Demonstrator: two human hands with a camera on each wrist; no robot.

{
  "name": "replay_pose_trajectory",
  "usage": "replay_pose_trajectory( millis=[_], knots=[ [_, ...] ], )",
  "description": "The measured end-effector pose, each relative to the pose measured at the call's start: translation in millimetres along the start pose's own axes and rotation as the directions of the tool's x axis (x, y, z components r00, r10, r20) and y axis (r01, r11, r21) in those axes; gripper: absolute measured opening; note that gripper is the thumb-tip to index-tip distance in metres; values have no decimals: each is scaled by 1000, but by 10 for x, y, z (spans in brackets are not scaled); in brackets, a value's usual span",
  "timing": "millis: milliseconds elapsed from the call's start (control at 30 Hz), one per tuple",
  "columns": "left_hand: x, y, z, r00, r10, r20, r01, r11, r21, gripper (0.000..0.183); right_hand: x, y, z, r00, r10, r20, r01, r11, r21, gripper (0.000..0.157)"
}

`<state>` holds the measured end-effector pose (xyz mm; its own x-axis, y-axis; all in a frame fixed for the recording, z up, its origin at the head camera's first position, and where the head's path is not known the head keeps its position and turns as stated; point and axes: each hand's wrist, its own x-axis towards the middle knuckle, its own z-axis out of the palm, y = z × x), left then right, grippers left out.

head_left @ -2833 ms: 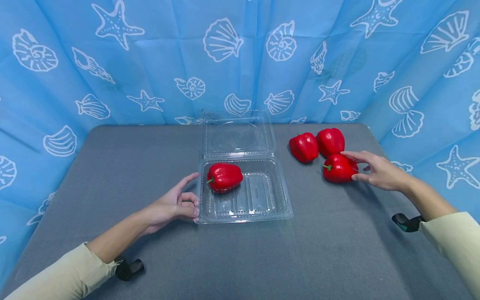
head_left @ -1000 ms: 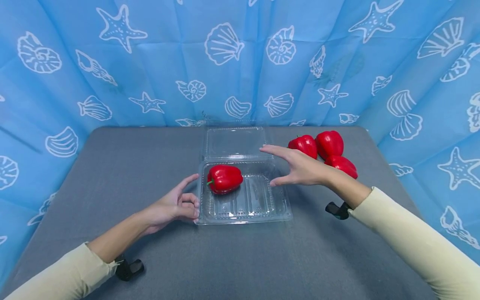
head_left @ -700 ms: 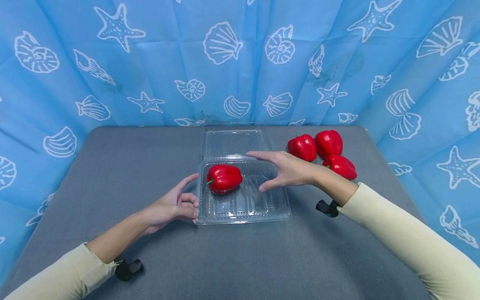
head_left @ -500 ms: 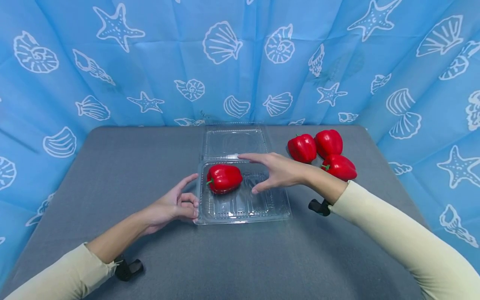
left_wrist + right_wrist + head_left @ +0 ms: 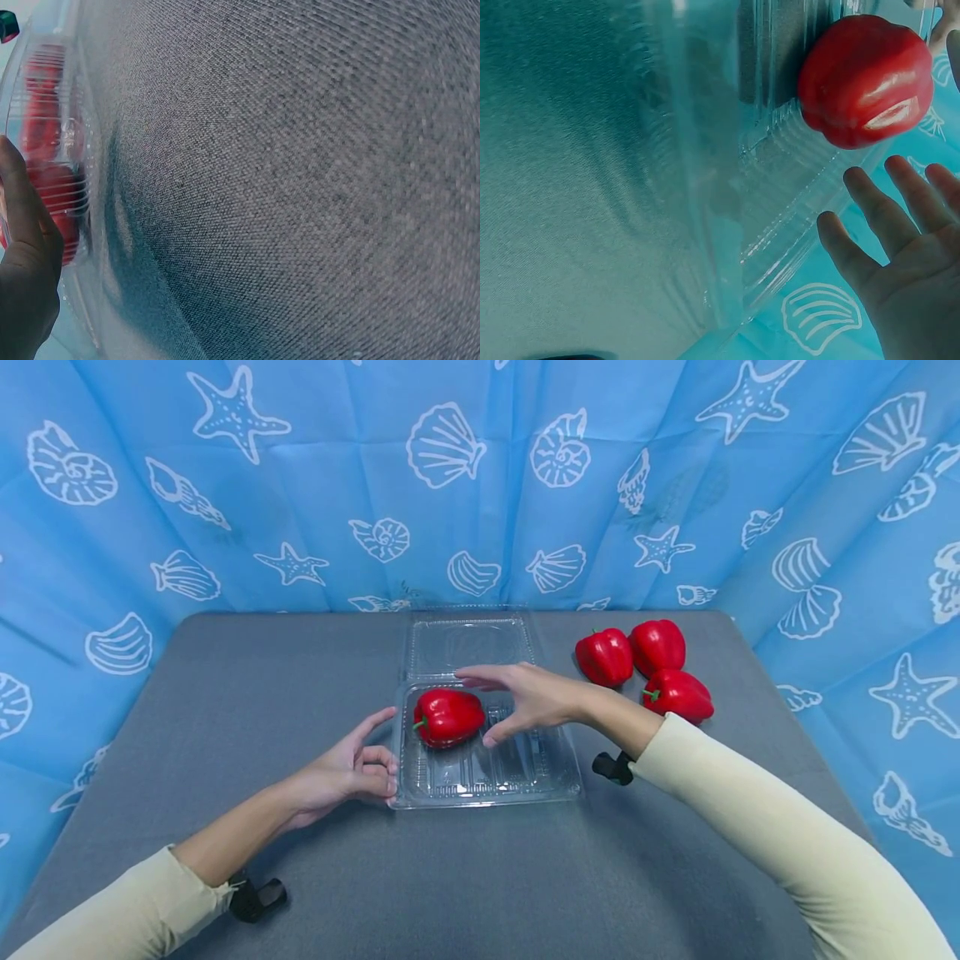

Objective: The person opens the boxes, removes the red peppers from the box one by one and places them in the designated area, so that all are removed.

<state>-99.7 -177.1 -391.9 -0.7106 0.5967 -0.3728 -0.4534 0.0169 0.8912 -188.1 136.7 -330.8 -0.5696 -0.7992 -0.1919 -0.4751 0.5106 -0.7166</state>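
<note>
A clear plastic clamshell container (image 5: 525, 797) lies with its lid folded back. One red bell pepper (image 5: 448, 717) lies on its side in the left of its base, green stem toward the left. My left hand (image 5: 341, 777) touches the base's left edge, index finger stretched along it and the other fingers loosely bent. Over the base, my right hand (image 5: 525, 697) holds nothing; thumb and fingers are spread just right of the pepper. The right wrist view shows a gap between those fingertips (image 5: 855, 176) and the pepper.
Three more red bell peppers sit clustered at the back right: a left one (image 5: 604, 657), a rear one (image 5: 657, 645) and a front one (image 5: 678, 696). A grey cloth-covered table (image 5: 480, 885) bears everything. Behind hangs a blue seashell curtain (image 5: 315, 468).
My right hand has left the front pepper of the cluster and come left over the container, lately closing in on the pepper inside. My left hand has stayed at the edge.
</note>
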Motion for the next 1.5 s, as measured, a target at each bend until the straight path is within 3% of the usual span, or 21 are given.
replay_pose_trajectory(
  millis=[1100, 1500],
  knots=[
    [-5, 9, -25, 1000, 8, 12, -8, 1000, -1, 102, 281, -5, 71, 998, 43, 45, -45, 998, 35, 85],
    [-17, 1, -18, 999, 22, 25, -22, 1000, -13, 100, 340, -49, 151, 992, 88, 94, -85, 996, -33, 86]
  ],
)
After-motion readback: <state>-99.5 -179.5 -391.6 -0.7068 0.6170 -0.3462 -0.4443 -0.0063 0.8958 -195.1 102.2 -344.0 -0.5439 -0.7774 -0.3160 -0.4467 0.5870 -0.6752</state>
